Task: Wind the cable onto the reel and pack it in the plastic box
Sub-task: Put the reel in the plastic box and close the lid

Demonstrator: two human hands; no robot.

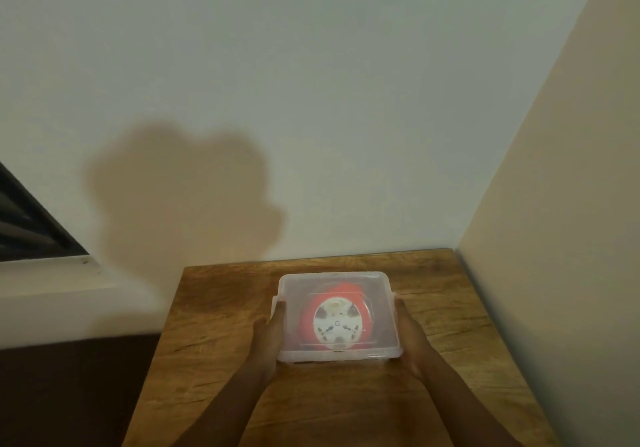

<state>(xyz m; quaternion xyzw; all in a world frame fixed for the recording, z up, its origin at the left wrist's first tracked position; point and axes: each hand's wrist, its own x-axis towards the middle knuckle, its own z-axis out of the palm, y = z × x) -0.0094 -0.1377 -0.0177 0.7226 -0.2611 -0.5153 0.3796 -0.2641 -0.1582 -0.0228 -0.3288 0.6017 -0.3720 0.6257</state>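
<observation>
Wooden table [214,308] pushed into a corner of pale walls [311,83]; soft shadow [180,197] on the back wall; dark window [24,218] at left.

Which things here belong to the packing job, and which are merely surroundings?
Job:
- clear plastic box, lid on
- red cable reel inside it
- left hand and right hand, one at each side of the box

Surroundings:
- wooden table
- wall
- window ledge

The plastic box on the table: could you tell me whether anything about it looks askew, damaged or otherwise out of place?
Nothing stands out. The plastic box sits flat on the wooden table with its lid on, the red reel showing inside. The left hand and right hand press against its sides. No loose cable is visible.
</observation>
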